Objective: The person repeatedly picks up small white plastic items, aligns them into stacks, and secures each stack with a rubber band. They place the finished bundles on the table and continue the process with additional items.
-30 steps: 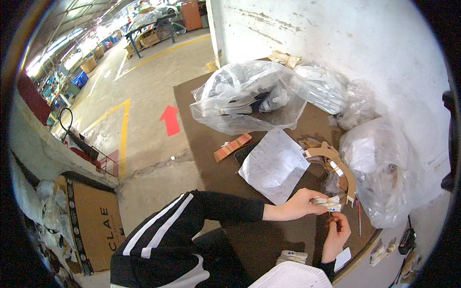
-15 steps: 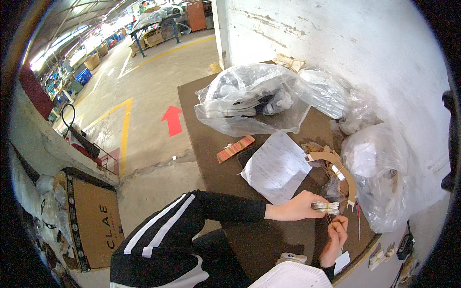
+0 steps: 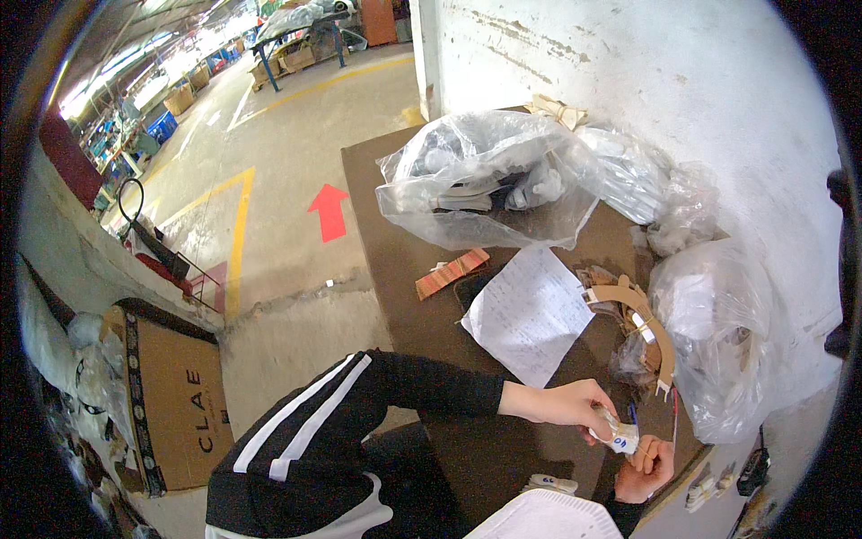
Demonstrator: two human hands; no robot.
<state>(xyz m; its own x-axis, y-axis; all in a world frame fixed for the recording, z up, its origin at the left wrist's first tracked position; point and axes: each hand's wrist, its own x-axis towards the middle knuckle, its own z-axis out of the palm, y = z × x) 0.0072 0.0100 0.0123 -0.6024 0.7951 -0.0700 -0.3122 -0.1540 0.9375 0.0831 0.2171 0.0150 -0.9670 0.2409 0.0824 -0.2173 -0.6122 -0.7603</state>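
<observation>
My left hand (image 3: 575, 404) reaches across the brown table (image 3: 395, 260) and pinches a small white paper tag (image 3: 618, 437) between its fingers. Just below it, my right hand (image 3: 648, 467) is curled, its fingers close to the same tag and to a thin blue and a thin red stick (image 3: 673, 415) beside it. I cannot tell whether the right hand grips anything. A bundle of curved brown cardboard strips (image 3: 639, 316) lies just beyond both hands.
A white printed sheet (image 3: 530, 310) lies mid-table over a dark phone. Large clear plastic bags (image 3: 485, 180) of goods fill the far end, another bag (image 3: 718, 332) stands against the wall at right. A striped flat strip (image 3: 452, 273) lies nearby. A cardboard box (image 3: 171, 395) sits on the floor at left.
The view has swung slightly. My left hand stays on the white tag and has drawn a little nearer to me, and my right hand has come up closer under it.
</observation>
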